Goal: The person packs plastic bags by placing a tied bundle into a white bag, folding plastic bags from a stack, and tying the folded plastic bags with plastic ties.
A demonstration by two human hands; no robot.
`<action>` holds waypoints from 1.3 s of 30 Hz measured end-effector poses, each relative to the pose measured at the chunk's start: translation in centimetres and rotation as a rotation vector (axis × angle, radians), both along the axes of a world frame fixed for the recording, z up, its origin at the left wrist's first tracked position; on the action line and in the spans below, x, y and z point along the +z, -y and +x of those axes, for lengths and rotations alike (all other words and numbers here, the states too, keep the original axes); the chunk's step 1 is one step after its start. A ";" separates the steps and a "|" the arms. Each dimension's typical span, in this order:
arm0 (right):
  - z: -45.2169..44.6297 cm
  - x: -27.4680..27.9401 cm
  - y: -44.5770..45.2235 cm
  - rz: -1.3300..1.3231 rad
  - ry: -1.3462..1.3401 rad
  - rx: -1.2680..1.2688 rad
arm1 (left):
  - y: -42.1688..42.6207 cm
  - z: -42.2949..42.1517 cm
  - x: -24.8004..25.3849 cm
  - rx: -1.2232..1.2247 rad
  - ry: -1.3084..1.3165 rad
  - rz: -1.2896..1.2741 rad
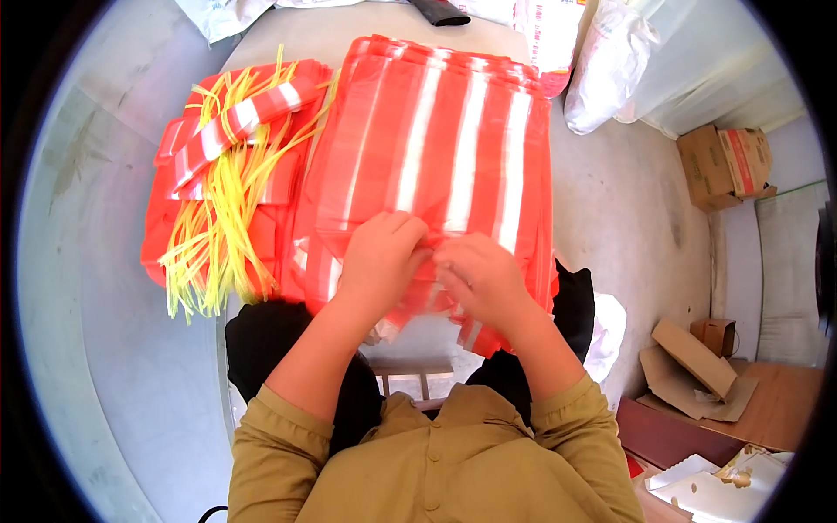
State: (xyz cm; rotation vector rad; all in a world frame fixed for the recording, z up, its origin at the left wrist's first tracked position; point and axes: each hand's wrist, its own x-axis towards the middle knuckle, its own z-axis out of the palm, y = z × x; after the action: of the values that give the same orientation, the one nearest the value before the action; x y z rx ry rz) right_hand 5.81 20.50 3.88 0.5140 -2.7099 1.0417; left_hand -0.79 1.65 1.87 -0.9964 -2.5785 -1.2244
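A large stack of red plastic sheets with white stripes [384, 131] lies in front of me. At its near edge, my left hand [384, 257] has its fingers curled together on the plastic. My right hand [475, 275] is beside it, fingers bent and pressed together at the same edge. What the fingertips pinch is partly hidden and blurred. Loose red and white flaps hang below both hands. To the left, a bundle of yellow strips [231, 187] lies over folded red plastic pieces [161, 218], with a folded striped piece [231, 131] across it.
Cardboard boxes [711, 166] stand at the right by the wall. An opened carton [697, 366] lies on a brown surface at lower right. A white sack [610, 65] and a dark object [438, 10] are beyond the stack.
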 end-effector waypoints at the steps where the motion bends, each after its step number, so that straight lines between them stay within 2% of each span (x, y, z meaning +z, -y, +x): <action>1: 0.5 -0.5 0.0 0.027 -0.041 0.051 | -0.2 0.1 0.0 0.020 0.017 -0.004; 2: 0.7 -0.8 0.0 0.054 -0.082 0.102 | -0.3 0.1 0.0 0.040 0.033 -0.008; 5: 0.8 -1.2 0.4 0.169 -0.152 0.042 | -0.1 -0.1 -0.7 0.065 0.042 -0.041; 8: 0.4 -1.8 0.1 0.236 -0.221 0.055 | 0.8 -0.3 -1.0 -0.036 -0.076 -0.032; 13: 0.0 -0.4 -0.2 0.184 -0.053 0.020 | 2.1 0.7 2.2 -0.054 -0.188 -0.105; 17: -0.8 -0.1 -0.5 0.137 0.090 -0.014 | 2.9 0.2 1.6 -0.030 -0.295 -0.163; 20: -0.4 1.1 0.6 0.219 0.087 -0.056 | 3.0 -0.2 0.9 -0.039 -0.286 -0.146; 23: 0.3 -0.5 0.8 0.324 -0.142 -0.076 | 3.0 -0.2 1.0 -0.049 -0.264 -0.146; 26: 0.2 -0.8 0.5 0.314 -0.148 -0.074 | 3.2 -0.3 1.1 -0.046 -0.272 -0.151; 29: -0.2 0.2 -0.3 0.199 0.016 -0.077 | 4.1 -0.3 1.9 0.002 -0.219 -0.130; 32: -0.3 3.2 -1.2 0.149 0.342 -0.069 | 5.3 -0.3 2.6 0.072 -0.195 -0.112; 35: -0.9 5.9 -2.5 0.287 0.442 0.025 | 6.7 -0.2 3.2 0.063 0.082 -0.100; 38: -2.8 5.9 -4.9 0.251 0.559 0.146 | 7.0 0.4 4.0 0.182 0.405 0.030; 39: -3.6 5.8 -5.3 0.170 0.620 0.155 | 7.0 0.4 3.9 0.187 0.418 0.044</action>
State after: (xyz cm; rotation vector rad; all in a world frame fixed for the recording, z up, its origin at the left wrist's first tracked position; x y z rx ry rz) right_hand 2.23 25.80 9.70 0.4993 -3.3706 1.1704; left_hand -0.43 -5.33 5.77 -0.5156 -2.8463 -1.5670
